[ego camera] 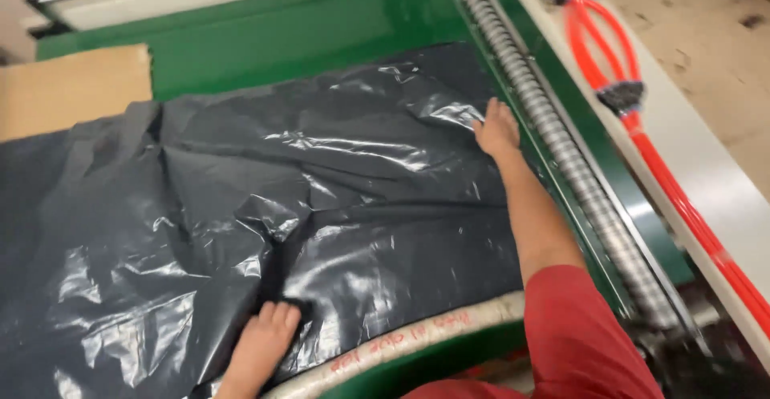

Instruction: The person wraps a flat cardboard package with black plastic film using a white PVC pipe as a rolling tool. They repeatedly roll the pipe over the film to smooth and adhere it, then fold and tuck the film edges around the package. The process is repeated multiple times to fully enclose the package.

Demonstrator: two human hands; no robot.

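Sheet: black plastic sheet covers green desk, left part cut off.
Left hand: flat, fingers together, on sheet's near edge.
Right hand: open, pressing sheet's far-right edge beside threaded rod.

flat brown cardboard sheet at far left, dark plastic bag spread centre

Green machine bed; red hoses; beige floor.

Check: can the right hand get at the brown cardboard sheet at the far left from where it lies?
Probably not. The right hand lies flat on the black plastic sheet by the threaded rod; the brown cardboard sheet lies across the table.
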